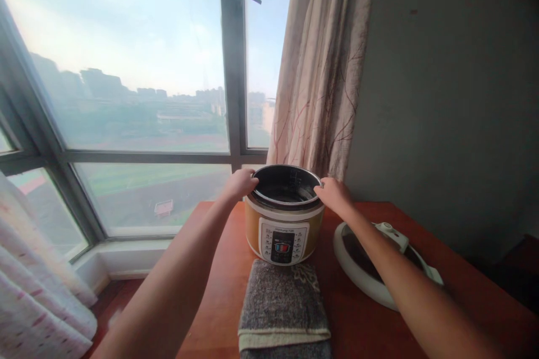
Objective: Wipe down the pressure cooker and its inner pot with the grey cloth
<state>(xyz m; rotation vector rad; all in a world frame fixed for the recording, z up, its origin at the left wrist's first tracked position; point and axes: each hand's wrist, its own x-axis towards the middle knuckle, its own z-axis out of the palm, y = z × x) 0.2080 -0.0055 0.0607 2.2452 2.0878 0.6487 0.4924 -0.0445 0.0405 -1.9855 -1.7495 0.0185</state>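
A dark inner pot (286,185) with a thin bright rim sits partly raised in the mouth of a yellow and white electric cooker (252,224). My left hand (243,182) grips the pot's rim on the left, thumb over the edge. On the opposite side, my right hand (334,192) pinches the rim in the same way. Faint level marks show on the pot's inner wall; its underside is hidden by the cooker. The cooker's control panel (284,241) faces me.
A folded grey towel (284,303) lies in front of the cooker on the reddish wooden table (219,291). To the right, partly behind my forearm, rests the white-rimmed cooker lid (357,269). A window (147,67) and a curtain (322,67) stand behind.
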